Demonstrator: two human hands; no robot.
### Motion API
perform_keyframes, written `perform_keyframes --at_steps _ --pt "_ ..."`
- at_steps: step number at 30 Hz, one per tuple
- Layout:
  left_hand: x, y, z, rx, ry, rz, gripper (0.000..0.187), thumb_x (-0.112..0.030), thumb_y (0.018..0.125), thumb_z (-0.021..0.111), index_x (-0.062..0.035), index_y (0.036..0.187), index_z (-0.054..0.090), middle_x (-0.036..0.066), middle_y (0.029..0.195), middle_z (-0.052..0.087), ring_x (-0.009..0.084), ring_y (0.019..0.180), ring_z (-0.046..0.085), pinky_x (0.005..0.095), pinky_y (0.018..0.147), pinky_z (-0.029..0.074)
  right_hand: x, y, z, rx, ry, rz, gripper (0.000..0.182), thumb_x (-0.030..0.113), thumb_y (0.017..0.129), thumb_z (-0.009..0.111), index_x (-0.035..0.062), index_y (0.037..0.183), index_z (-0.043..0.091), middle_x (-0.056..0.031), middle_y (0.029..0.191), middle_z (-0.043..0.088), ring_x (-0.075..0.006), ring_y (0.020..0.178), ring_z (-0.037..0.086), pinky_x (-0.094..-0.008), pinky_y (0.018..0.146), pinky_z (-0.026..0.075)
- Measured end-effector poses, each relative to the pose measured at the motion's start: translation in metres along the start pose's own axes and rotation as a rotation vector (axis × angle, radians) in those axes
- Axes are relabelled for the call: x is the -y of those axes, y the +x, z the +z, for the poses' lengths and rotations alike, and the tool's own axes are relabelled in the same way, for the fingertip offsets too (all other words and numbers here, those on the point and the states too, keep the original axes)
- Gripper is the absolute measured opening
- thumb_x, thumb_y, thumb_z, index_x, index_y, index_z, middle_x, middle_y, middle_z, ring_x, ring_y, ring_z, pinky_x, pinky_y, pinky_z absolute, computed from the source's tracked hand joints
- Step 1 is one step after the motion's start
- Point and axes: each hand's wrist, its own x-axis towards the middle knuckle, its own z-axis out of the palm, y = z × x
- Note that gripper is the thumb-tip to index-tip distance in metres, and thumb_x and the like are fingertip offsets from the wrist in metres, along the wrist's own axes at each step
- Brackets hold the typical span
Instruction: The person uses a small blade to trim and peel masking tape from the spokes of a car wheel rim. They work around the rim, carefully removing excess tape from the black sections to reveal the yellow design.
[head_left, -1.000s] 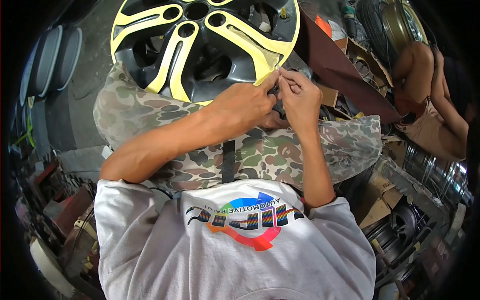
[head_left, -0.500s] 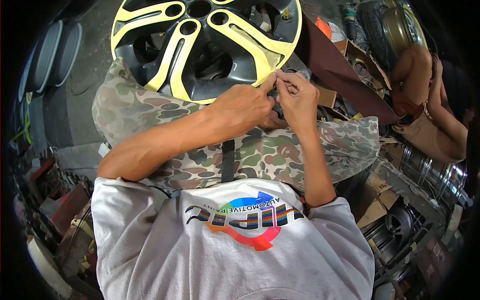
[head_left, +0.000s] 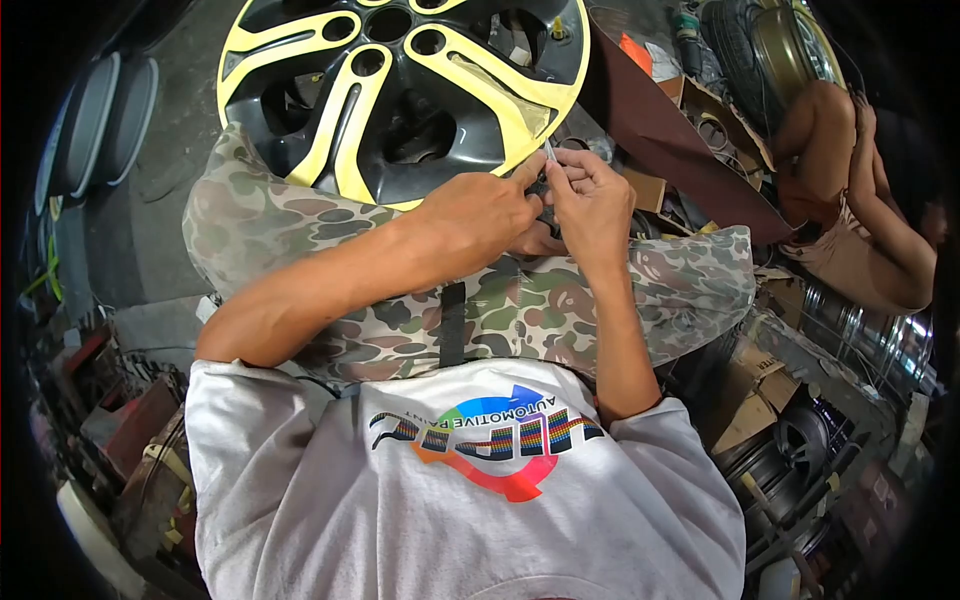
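A black alloy wheel [head_left: 405, 185] with yellow-covered spokes and rim lip lies in front of my knees. At its near right edge my left hand [head_left: 485, 215] has its index finger stretched to the yellow lip, the other fingers curled; what they hold, if anything, is hidden. Close beside that fingertip, my right hand [head_left: 590, 200] pinches a small thin blade [head_left: 550, 150], its tip at the wheel's edge. A loose-looking, wrinkled translucent strip [head_left: 510, 98] lies along the right spoke. Camouflage fabric [head_left: 545, 310] covers my lap below both hands.
A dark maroon sheet [head_left: 650, 130] runs along the wheel's right side, with an open cardboard box [head_left: 725, 130] behind it. Another person [head_left: 840, 190] sits at the right near a tyre [head_left: 740, 60]. Grey rims [head_left: 100, 125] stand at the left.
The wheel has shifted slightly left in view. The thin blade between my right fingers now shows more clearly, and my right hand has moved slightly left and down. My left index finger stays at the rim.
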Motion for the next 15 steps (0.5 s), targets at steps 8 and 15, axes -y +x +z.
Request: perform_keyframes --at_steps 8,15 --pt "0.007 0.000 -0.030 -0.050 -0.055 -0.119 0.011 0.000 0.083 0.073 0.0027 0.094 0.069 0.021 0.111 0.070 0.0427 0.094 0.071 0.0493 0.083 0.057 -0.009 0.001 0.005 -0.045 -0.139 -0.136 0.013 0.007 0.092 0.076 -0.0043 0.097 0.072 -0.0159 0.081 0.075 -0.0202 0.065 0.071 -0.0337 0.063 0.055" --pt "0.092 -0.142 -0.159 -1.057 0.021 -0.719 0.035 -0.033 0.106 0.069 -0.0004 0.113 0.080 0.006 0.085 0.075 0.0098 0.080 0.065 0.0268 0.076 0.052 -0.030 0.011 -0.022 -0.055 -0.067 -0.101 0.012 0.007 0.094 0.076 -0.0038 0.097 0.072 -0.0113 0.078 0.074 -0.0117 0.061 0.065 -0.0291 0.061 0.052"
